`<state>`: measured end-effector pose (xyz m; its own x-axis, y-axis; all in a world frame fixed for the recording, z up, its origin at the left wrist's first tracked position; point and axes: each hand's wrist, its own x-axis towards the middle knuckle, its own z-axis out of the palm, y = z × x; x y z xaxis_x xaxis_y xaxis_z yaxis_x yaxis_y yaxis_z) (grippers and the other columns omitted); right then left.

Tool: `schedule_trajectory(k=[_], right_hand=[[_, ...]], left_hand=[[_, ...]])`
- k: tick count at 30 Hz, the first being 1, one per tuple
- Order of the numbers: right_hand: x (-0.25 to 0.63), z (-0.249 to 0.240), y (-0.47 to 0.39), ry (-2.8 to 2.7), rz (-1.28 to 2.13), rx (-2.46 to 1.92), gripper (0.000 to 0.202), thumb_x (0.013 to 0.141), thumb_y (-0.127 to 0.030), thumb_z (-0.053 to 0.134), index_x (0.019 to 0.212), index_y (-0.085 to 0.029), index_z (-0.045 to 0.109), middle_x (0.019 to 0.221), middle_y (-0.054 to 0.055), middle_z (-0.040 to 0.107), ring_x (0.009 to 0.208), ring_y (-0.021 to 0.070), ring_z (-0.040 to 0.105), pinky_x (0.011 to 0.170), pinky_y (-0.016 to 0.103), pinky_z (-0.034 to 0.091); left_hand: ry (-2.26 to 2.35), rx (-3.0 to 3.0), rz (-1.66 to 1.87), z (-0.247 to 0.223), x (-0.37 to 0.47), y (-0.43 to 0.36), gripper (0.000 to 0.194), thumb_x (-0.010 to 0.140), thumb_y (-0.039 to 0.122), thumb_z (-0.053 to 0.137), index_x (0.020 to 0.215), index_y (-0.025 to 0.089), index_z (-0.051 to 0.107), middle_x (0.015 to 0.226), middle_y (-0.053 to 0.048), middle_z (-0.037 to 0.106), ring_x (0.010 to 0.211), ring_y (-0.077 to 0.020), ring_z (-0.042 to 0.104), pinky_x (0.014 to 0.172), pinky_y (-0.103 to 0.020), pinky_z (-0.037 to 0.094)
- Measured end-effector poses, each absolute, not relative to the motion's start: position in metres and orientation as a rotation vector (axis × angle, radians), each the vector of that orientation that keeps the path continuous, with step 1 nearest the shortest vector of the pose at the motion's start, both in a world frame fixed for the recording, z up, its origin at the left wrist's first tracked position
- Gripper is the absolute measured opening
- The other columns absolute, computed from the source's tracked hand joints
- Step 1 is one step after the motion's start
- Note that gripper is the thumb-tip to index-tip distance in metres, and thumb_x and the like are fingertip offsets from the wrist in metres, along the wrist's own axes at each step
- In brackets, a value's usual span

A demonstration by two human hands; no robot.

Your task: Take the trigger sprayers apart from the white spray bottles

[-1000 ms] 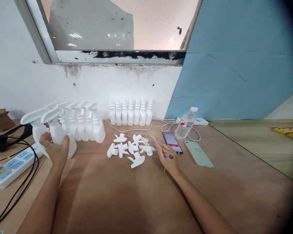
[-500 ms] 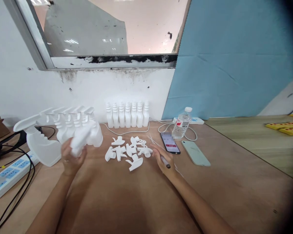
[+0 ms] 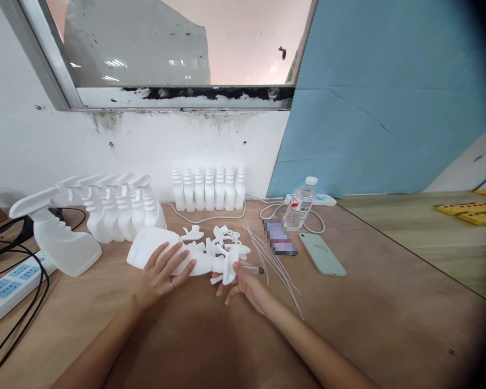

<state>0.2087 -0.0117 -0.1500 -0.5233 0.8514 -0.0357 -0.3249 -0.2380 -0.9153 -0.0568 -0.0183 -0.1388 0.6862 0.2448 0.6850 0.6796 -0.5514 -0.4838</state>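
Note:
A white spray bottle [image 3: 149, 248] lies on its side in front of me, base to the left. My left hand [image 3: 162, 275] wraps over its body, with the palm side hidden. At the neck end, my right hand [image 3: 245, 283] pinches the white trigger head [image 3: 229, 268], its lower fingers spread below. A pen [image 3: 253, 269] also sticks out of my right hand, pointing right. Just behind the bottle is a pile of loose white trigger heads [image 3: 227, 237], partly covered by it. Thin white tubes [image 3: 273, 265] lie to the right of my right hand.
Several spray bottles with heads [image 3: 121, 210] stand at the back left, one more [image 3: 65, 237] nearer. Headless bottles [image 3: 209, 189] line the wall. On the right are a water bottle [image 3: 302, 202], a dark phone [image 3: 281, 237] and a pale green phone [image 3: 322, 254]. A power strip [image 3: 16, 289] and cables lie left.
My left hand has brought the white bottle rightward and laid it sideways. My right hand has moved left from beside the tubes to the trigger head, keeping the pen.

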Motion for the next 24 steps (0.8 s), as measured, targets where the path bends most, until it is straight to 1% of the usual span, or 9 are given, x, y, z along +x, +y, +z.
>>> schedule_trajectory(k=[2,6,10,12,14,16,18,20,24], right_hand=[[0.206,-0.148,-0.015,-1.143,1.894,-0.747,0.046,0.076,-0.054,0.065,0.101,-0.016,0.058,0.09,0.01,0.069,0.057,0.0174,0.066,0.045,0.027,0.053],[0.205,-0.144,-0.016,-1.088,1.829,-0.822,0.035,0.076,-0.042,0.07,0.091,-0.012,0.061,0.077,0.008,0.069,0.058,0.0152,0.066,0.049,0.022,0.051],[0.209,-0.148,-0.012,-1.255,1.659,-0.84,0.03,0.078,-0.04,0.067,0.086,-0.012,0.061,0.07,0.006,0.067,0.057,0.0174,0.066,0.055,0.029,0.054],[0.215,-0.15,-0.009,-1.496,1.389,-0.856,0.026,0.079,-0.036,0.067,0.091,-0.014,0.061,0.076,0.005,0.068,0.062,0.0181,0.066,0.059,0.031,0.055],[0.222,-0.148,-0.006,-1.778,1.013,-0.79,0.023,0.079,-0.028,0.067,0.099,-0.017,0.062,0.09,0.007,0.068,0.078,0.0196,0.066,0.069,0.032,0.055],[0.23,-0.143,-0.003,-2.002,0.666,-0.651,0.025,0.082,-0.019,0.061,0.108,-0.02,0.061,0.104,0.009,0.066,0.093,0.0203,0.064,0.079,0.033,0.053],[0.236,-0.137,-0.001,-2.131,0.398,-0.523,0.028,0.088,-0.015,0.052,0.114,-0.021,0.059,0.112,0.01,0.063,0.102,0.0204,0.061,0.084,0.036,0.051],[0.238,-0.132,0.0,-2.187,0.153,-0.44,0.029,0.091,-0.013,0.049,0.116,-0.023,0.058,0.116,0.009,0.062,0.108,0.0208,0.058,0.088,0.039,0.05],[0.235,-0.125,-0.005,-2.18,-0.239,-0.33,0.027,0.088,-0.009,0.056,0.112,-0.02,0.058,0.117,0.009,0.064,0.113,0.0215,0.056,0.09,0.044,0.048]], left_hand=[[-0.676,-2.131,-0.707,-0.141,-0.054,-0.019,0.037,0.085,0.006,0.057,0.117,0.023,0.059,0.121,-0.008,0.064,0.131,-0.028,0.043,0.104,-0.05,0.041],[-0.675,-2.191,-0.675,-0.143,-0.049,-0.02,0.036,0.087,0.009,0.056,0.12,0.024,0.058,0.124,-0.006,0.063,0.13,-0.0252,0.045,0.108,-0.048,0.038],[-0.712,-2.255,-0.712,-0.14,-0.047,-0.019,0.038,0.091,0.012,0.049,0.128,0.021,0.053,0.125,-0.007,0.062,0.13,-0.0256,0.046,0.107,-0.047,0.039],[-0.728,-2.322,-0.716,-0.14,-0.047,-0.019,0.041,0.093,0.012,0.046,0.133,0.018,0.049,0.127,-0.009,0.061,0.13,-0.0256,0.045,0.107,-0.046,0.04],[-0.755,-2.404,-0.714,-0.14,-0.049,-0.018,0.044,0.093,0.011,0.044,0.137,0.017,0.043,0.13,-0.011,0.059,0.13,-0.0244,0.045,0.106,-0.044,0.041],[-0.768,-2.457,-0.716,-0.141,-0.051,-0.017,0.048,0.093,0.01,0.043,0.14,0.017,0.039,0.131,-0.012,0.057,0.13,-0.0235,0.045,0.104,-0.042,0.043],[-0.747,-2.468,-0.722,-0.141,-0.053,-0.015,0.05,0.092,0.009,0.042,0.141,0.018,0.038,0.131,-0.013,0.057,0.13,-0.024,0.045,0.103,-0.042,0.045],[-0.704,-2.456,-0.743,-0.138,-0.055,-0.015,0.049,0.092,0.01,0.041,0.14,0.018,0.038,0.129,-0.013,0.058,0.129,-0.0252,0.046,0.102,-0.044,0.045],[-0.662,-2.43,-0.789,-0.123,-0.056,-0.019,0.044,0.093,0.021,0.042,0.137,0.017,0.042,0.124,-0.015,0.061,0.126,-0.0271,0.049,0.098,-0.044,0.048]])
